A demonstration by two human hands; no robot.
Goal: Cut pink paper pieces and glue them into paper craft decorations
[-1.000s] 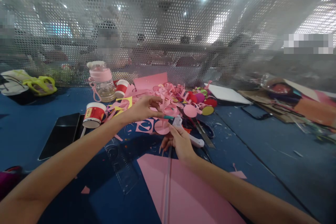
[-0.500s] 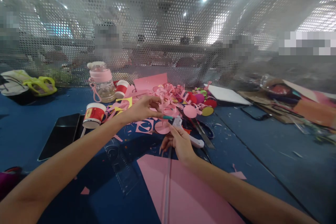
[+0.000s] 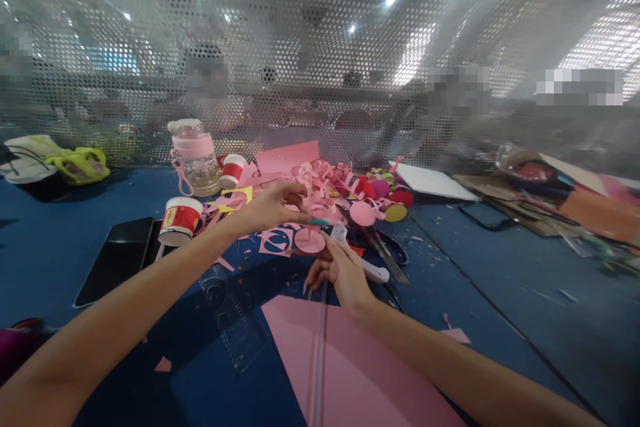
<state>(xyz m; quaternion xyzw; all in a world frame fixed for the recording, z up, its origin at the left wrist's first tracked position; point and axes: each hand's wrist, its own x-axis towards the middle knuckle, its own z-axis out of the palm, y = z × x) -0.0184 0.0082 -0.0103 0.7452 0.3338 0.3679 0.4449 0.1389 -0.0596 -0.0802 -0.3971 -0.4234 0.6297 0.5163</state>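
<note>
A pink paper disc (image 3: 309, 241) with a pink strip (image 3: 309, 215) standing up from it is between my two hands. From the left, my left hand (image 3: 274, 207) has thumb and fingers closed around the strip; a long teal nail shows on the thumb. My right hand (image 3: 345, 275) pinches the right edge of the disc, other fingers curled below. Just beyond the right hand lies a white glue gun (image 3: 374, 271) with an orange part, partly hidden. A long clear rod (image 3: 319, 353) runs toward me over a pink paper sheet (image 3: 370, 373).
Behind my hands is a heap of pink paper cutouts (image 3: 330, 177). Scissors (image 3: 387, 257) lie to the right, a clear ruler (image 3: 231, 320) to the left. A dark phone (image 3: 115, 260), paper cups (image 3: 181, 219) and a bottle (image 3: 193, 153) stand left. A perforated screen (image 3: 320, 47) rises behind.
The disc has tilted and dropped slightly, and its strip now stands out more clearly above it. Both hands stay nearly in place.
</note>
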